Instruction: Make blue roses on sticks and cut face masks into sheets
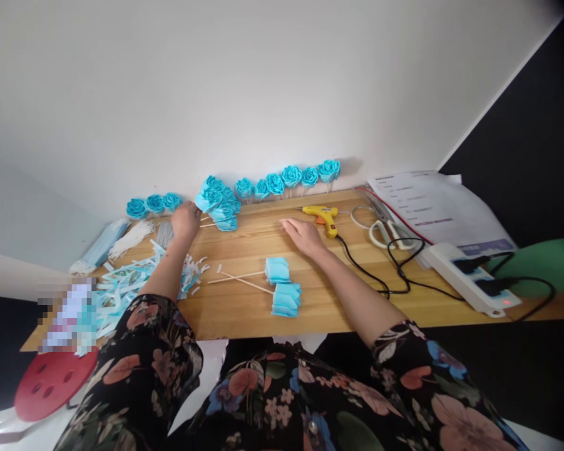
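Two hands are in view. The left hand (186,222) is at the left edge of one bunch of blue flowers (223,203), fingers curled in; whether they grip a stem cannot be told. The right hand (301,235) is loosely open, with nothing visible in its grasp, beside one yellow glue gun (327,219). Against the wall stand three flowers (154,203) left of the bunch, six flowers (292,176) right of it. Two stemmed blue pieces (286,299) lie nearer the person, sticks crossed.

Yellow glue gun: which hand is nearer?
Right. The right hand is just beside the yellow glue gun; the left hand is well to its left, by the bunched blue flowers.
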Demonstrator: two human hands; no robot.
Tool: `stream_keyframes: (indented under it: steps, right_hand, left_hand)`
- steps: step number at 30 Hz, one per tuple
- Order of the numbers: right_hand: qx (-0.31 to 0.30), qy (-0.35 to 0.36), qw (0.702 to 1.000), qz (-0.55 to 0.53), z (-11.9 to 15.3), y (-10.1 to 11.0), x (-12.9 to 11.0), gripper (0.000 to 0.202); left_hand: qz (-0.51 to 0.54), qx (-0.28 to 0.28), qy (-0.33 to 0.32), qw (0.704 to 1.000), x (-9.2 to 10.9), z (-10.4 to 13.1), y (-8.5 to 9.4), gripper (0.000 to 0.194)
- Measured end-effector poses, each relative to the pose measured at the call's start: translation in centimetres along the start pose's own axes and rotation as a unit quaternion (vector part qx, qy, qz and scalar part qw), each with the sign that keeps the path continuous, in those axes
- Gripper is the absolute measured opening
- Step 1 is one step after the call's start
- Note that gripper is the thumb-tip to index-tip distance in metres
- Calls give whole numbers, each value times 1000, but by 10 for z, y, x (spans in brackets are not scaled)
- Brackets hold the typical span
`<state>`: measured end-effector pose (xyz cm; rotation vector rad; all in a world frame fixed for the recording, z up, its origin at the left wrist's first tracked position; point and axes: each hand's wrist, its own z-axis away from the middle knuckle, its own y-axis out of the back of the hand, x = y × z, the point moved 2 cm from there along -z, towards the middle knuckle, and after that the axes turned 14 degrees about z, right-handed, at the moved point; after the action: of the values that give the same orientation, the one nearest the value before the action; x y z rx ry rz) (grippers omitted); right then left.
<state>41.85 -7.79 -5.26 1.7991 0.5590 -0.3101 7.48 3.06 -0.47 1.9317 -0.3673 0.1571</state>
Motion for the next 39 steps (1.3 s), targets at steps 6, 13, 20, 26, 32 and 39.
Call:
stream_keyframes:
  steps: [6,13,20,26,32,39]
  right_hand:
    - [0,3,1000,-7,0,0,0,36]
    - [1,2,1000,-6,0,1,-1,36]
    - [-5,-1,1000,1,0,2,-3,33]
    - [-4,-2,1000,-4,0,3,-5,33]
    - [0,6,1000,-5,0,3,-4,32]
    - [-2,-2,1000,-4,0,1,-2,33]
  left_hand:
    - [37,-3,35,999,-4,-1,1,27]
    - [-1,-13,35,999,-7,-1,5,29]
    - [-2,-7,-1,1000,-8,5,15,25]
    - [49,-6,-2,999,-17,9,22,32]
    - [109,32,-12,993,-28,11,22,41]
    - [223,186,-90,953,-21,14,26,36]
